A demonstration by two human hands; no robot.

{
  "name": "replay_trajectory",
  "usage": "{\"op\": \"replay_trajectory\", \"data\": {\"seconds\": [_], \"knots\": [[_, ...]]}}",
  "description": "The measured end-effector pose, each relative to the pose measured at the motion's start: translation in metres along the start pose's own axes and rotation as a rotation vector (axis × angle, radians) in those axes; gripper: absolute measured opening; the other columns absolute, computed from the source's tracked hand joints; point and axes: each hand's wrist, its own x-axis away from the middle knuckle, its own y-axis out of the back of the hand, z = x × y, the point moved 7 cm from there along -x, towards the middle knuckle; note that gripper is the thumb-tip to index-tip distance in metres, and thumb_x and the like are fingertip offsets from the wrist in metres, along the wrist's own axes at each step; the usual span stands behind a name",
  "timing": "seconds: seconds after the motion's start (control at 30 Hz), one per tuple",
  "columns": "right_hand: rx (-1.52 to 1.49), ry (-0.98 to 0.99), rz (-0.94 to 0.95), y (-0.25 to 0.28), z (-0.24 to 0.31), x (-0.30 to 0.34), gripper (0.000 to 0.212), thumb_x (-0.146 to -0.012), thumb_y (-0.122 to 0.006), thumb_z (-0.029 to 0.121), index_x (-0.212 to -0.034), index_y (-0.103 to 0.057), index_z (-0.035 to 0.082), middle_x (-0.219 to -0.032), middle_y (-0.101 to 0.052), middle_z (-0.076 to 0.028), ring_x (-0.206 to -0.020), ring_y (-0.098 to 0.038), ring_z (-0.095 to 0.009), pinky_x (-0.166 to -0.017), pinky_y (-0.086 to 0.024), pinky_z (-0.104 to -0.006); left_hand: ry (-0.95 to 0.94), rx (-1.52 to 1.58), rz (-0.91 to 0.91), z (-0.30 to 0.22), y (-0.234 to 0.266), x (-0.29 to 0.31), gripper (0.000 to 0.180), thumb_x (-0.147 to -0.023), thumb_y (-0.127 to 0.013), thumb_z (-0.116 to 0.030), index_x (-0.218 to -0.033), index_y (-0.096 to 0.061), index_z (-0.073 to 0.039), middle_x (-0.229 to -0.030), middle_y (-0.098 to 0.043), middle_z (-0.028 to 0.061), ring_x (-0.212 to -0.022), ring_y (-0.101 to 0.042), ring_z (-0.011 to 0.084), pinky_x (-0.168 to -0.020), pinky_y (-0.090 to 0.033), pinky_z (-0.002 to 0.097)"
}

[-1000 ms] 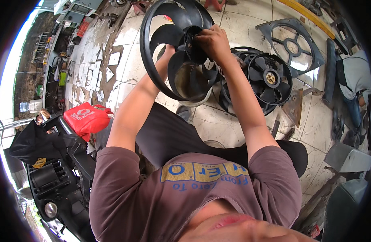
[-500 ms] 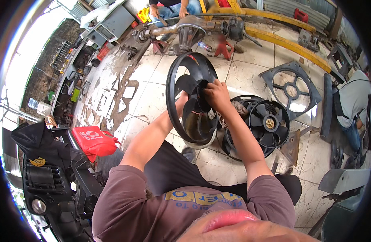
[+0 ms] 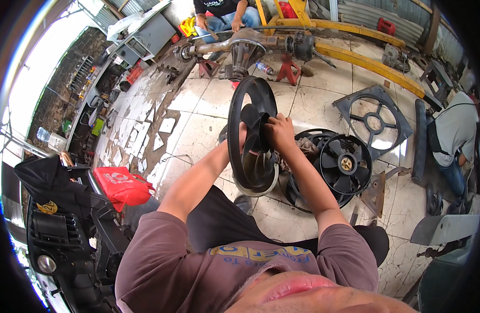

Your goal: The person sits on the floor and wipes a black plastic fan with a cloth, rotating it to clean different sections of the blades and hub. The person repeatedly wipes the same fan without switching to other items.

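Note:
A black radiator fan with a wide outer ring stands on edge in front of me, its blades turned partly sideways. My right hand is closed, its curled fingers at the fan's hub. From the other side my left hand reaches in among the blades and grips the fan; the ring and blades cover most of its fingers. Below the fan shows the pale rim of a round container. Just right of my right forearm lie more black fans, the top one with a yellowish centre. A crumpled rag is beside them.
A square black fan shroud lies on the tiles at right. Ahead, an axle rests on red stands, with a person seated behind it. Another person crouches far right. A red bag and a vehicle front are at left.
The fan has turned more edge-on and shifted slightly right and down. Both hands have stayed on it, the right one a little lower.

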Motion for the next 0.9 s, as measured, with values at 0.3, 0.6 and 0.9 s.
{"op": "replay_trajectory", "data": {"seconds": [0.3, 0.6, 0.9], "knots": [[0.061, 0.036, 0.115, -0.008, 0.005, -0.003, 0.009, -0.079, -0.068, 0.021, -0.08, -0.075, 0.017, -0.09, -0.065, 0.001, -0.096, -0.057, -0.024, -0.076, -0.042, -0.0425, -0.092, -0.125, 0.074, -0.019, -0.006, 0.011, 0.047, -0.096, -0.071, -0.016, -0.139, -0.054, -0.007, -0.121, -0.065, 0.01, -0.102, -0.07, 0.0215, -0.076, -0.063, 0.0408], [-0.108, -0.303, -0.079, 0.029, -0.094, 0.0, 0.019, -0.077, -0.078, 0.019, -0.094, -0.083, 0.018, -0.078, -0.066, -0.007, -0.077, -0.061, -0.032, -0.068, -0.049, -0.0433, -0.253, -0.085, 0.072, -0.035, 0.01, 0.019, 0.047, -0.096, -0.072, -0.018, -0.139, -0.056, -0.007, -0.121, -0.066, 0.0099, -0.103, -0.071, 0.0224, -0.078, -0.063, 0.0397], [-0.509, -0.337, -0.349, 0.141, -0.091, -0.028, 0.02, -0.085, -0.081, 0.016, -0.102, -0.079, 0.007, -0.087, -0.071, -0.007, -0.083, -0.066, -0.022, -0.078, -0.051, -0.0319, -0.378, -0.106, 0.082, -0.034, 0.029, 0.044, 0.045, -0.097, -0.07, -0.02, -0.138, -0.057, -0.007, -0.121, -0.067, 0.0093, -0.103, -0.071, 0.0218, -0.079, -0.062, 0.0393]]}}
